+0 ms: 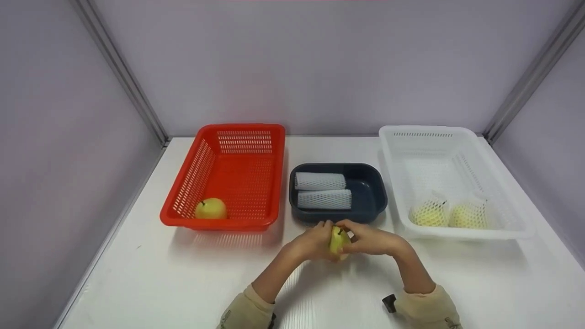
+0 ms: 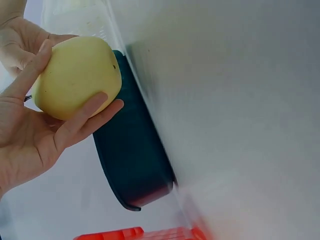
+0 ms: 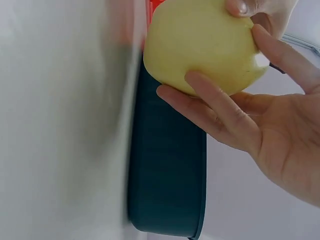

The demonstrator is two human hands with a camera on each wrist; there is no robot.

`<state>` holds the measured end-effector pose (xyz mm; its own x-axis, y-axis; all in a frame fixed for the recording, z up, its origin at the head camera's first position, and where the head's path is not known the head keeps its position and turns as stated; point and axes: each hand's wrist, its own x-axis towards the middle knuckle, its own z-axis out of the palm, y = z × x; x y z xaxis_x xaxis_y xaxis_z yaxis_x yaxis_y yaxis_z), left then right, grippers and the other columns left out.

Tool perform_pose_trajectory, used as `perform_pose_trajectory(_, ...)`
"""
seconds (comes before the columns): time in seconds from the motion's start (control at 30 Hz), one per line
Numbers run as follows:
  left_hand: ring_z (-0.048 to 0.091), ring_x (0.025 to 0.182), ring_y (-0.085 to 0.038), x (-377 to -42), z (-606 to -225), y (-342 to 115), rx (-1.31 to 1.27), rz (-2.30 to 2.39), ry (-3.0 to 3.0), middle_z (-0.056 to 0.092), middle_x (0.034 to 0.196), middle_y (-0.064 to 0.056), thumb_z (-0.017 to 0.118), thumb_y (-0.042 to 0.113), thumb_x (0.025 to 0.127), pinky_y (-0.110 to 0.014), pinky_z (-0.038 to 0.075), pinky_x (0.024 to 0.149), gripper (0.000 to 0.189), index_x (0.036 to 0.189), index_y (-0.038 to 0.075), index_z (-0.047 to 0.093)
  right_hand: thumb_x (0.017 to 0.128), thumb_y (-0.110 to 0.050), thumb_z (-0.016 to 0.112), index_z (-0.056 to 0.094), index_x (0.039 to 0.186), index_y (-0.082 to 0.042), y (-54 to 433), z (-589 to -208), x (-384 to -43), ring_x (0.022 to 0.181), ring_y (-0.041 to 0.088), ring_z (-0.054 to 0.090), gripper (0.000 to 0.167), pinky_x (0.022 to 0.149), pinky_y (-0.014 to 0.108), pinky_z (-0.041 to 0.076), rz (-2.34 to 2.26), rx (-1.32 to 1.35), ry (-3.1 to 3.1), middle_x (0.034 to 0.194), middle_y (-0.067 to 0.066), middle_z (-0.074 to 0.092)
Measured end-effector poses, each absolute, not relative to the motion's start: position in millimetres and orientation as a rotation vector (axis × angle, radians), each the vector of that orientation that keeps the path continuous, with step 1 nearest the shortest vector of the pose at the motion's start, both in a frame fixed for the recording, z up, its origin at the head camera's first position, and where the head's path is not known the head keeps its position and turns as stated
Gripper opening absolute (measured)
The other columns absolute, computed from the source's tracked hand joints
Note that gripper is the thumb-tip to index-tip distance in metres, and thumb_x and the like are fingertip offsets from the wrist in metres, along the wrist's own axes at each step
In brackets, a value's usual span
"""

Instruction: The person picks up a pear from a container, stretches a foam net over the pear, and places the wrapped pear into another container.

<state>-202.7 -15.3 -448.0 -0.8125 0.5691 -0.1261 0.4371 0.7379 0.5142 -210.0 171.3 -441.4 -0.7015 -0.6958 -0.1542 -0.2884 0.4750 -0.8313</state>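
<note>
A bare yellow pear [image 1: 337, 242] with a dark stem is between my two hands, just in front of the dark blue bin [image 1: 372, 214]. My left hand [image 1: 315, 242] holds it from the left, thumb and fingers spread around its side in the left wrist view. From the other side my right hand [image 1: 372, 241] grips the same pear, and the right wrist view shows fingertips along its underside. Two rolled white foam nets, an upper net [image 1: 320, 181] and a lower net [image 1: 324, 199], lie in the bin's left part.
On the left stands a red basket [image 1: 242, 224] with one bare yellow pear [image 1: 211, 209] in its near-left corner. At the right, a white basket [image 1: 502, 234] contains two netted pears, a left one [image 1: 429, 214] and a right one [image 1: 468, 215]. Panels enclose the white table [image 1: 183, 283].
</note>
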Motion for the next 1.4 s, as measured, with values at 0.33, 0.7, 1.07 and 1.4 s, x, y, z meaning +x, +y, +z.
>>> perform_pose_trajectory(0.33,0.051,0.102,-0.026,-207,-454,-10,0.785,0.565,2.597,0.047,0.111,-0.015,0.078,0.026,0.070,-0.029,0.045,0.084,0.075,0.124,-0.007,0.037,0.082,-0.015,0.066,0.042,0.126,0.007,170,-446,-210,0.097,0.028,0.050,0.054,0.080,0.040,0.043,-1.049,-0.882,2.300,0.115,0.016,0.051)
perform_pose_trajectory(0.7,0.051,0.106,-0.027,-208,-453,-13,0.723,0.545,2.580,0.048,0.120,-0.018,0.079,0.028,0.070,-0.030,0.042,0.089,0.085,0.130,-0.009,0.032,0.081,-0.020,0.067,0.044,0.125,0.006,166,-446,-208,0.100,0.025,0.051,0.056,0.081,0.041,0.044,-0.973,-0.896,2.374,0.115,0.015,0.053)
perform_pose_trajectory(1.07,0.053,0.099,-0.022,-209,-447,-31,0.843,0.660,2.568,0.051,0.111,-0.013,0.076,0.037,0.073,-0.029,0.044,0.084,0.075,0.126,-0.001,0.039,0.082,-0.020,0.066,0.045,0.125,0.005,167,-442,-204,0.103,0.029,0.051,0.053,0.084,0.048,0.043,-0.998,-0.932,2.377,0.118,0.016,0.051)
perform_pose_trajectory(1.4,0.055,0.091,-0.023,-216,-441,-47,0.489,1.279,2.615,0.055,0.107,-0.018,0.057,0.039,0.089,-0.036,0.045,0.079,0.059,0.125,-0.005,0.045,0.087,-0.033,0.063,0.043,0.128,0.004,168,-431,-201,0.105,0.033,0.051,0.059,0.085,0.045,0.043,-1.005,-0.881,2.402,0.123,0.018,0.048)
